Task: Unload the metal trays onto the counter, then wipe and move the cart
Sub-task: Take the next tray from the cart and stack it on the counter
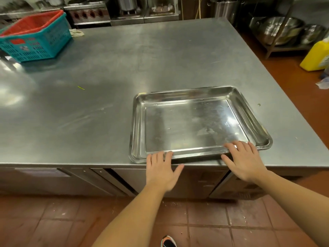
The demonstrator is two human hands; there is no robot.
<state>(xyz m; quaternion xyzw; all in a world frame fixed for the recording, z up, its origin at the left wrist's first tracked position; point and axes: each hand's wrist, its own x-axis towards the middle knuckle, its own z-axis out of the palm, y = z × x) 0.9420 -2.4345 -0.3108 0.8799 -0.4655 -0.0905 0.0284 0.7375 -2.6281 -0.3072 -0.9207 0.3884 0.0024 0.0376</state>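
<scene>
Views: one, worn on the person's head
Position: standing at the near edge of the steel counter (124,68), above it
Facing: forward and steeply down, across the counter toward the stoves (89,14) at the far side
Nearness: close; left hand (161,172) and right hand (244,163) reach in from the bottom to the tray (195,125) at lower centre
Lens: wide, counter edges bowed; floor tiles (53,220) and a shoe (168,242) at the bottom

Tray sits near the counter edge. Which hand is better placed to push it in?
Right, likely: the right hand lays its fingers over the near rim of the tray, while the left hand only reaches it with fingertips.
</scene>
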